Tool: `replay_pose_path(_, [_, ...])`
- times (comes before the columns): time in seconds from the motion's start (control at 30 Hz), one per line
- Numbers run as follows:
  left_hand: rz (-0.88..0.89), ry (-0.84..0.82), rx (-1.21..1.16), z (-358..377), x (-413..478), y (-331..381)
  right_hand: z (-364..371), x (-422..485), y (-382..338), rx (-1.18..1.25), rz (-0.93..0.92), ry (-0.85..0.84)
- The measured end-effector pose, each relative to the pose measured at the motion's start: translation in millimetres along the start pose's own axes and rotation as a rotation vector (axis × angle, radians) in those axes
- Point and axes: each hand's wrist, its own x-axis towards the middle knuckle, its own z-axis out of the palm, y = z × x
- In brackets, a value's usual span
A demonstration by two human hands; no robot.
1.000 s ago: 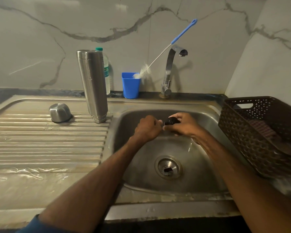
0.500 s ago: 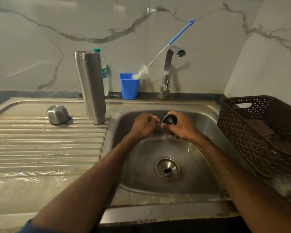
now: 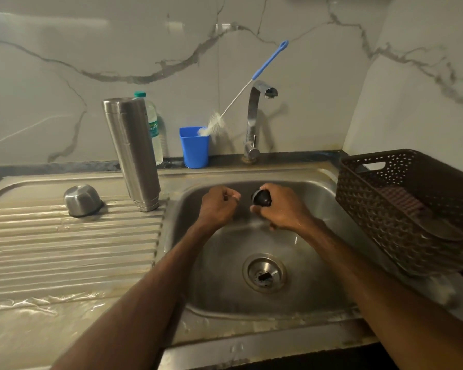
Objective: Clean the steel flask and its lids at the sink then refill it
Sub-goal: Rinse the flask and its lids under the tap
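**Black lid held over the sink**

Over the sink (image 3: 219, 284) the right hand (image 3: 281, 209) grips a black lid (image 3: 261, 197). The left hand (image 3: 219, 204), just beside it but apart, is curled with nothing seen in it. A brown basket (image 3: 412, 209) at the right edge holds something dark that cannot be made out. On the drainboard (image 3: 64, 249) a steel flask (image 3: 131, 156) stands upright beside a steel cap (image 3: 82, 200), mouth down. At the back edge of the table (image 3: 292, 157) a blue cup (image 3: 194, 148) holds a brush (image 3: 214, 124).

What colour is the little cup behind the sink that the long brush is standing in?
The cup is solid bright blue, matching the brush handle; the head view shows it clearly.
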Motion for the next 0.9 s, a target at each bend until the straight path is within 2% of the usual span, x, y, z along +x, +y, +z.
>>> replay_pose_path(0.07, [0.007,-0.003,0.0,-1,1,-2,-4,3,-2,0.042,-0.059,0.173])
replay_pose_path(0.1, [0.004,-0.006,-0.002,-1,2,-3,-5,4,-3,0.044,-0.057,0.182])
replay_pose_path(0.2, [-0.006,-0.016,0.012,3,4,-7,1,0,0,-0.08,0.021,-0.074])
replay_pose_path(0.3, [0.001,-0.052,0.005,3,6,-6,0,2,-2,-0.024,-0.013,0.093])
replay_pose_path(0.33, [0.002,-0.067,-0.005,3,5,-5,-1,3,-2,-0.029,-0.009,0.073])
replay_pose_path(0.43, [0.001,-0.086,-0.001,3,1,-1,4,1,3,-0.061,0.037,-0.141])
replay_pose_path(0.53, [0.007,-0.104,-0.022,-2,-3,0,3,3,2,0.08,0.003,-0.074])
replay_pose_path(0.67, [0.013,-0.251,-0.145,-10,-14,13,5,3,-5,0.176,-0.103,-0.067])
replay_pose_path(0.73, [0.043,-0.305,-0.165,-16,-18,18,10,0,-7,0.227,-0.091,-0.047])
replay_pose_path(0.9, [0.102,-0.243,-0.071,-40,-22,28,5,-2,-19,0.345,-0.004,-0.054])
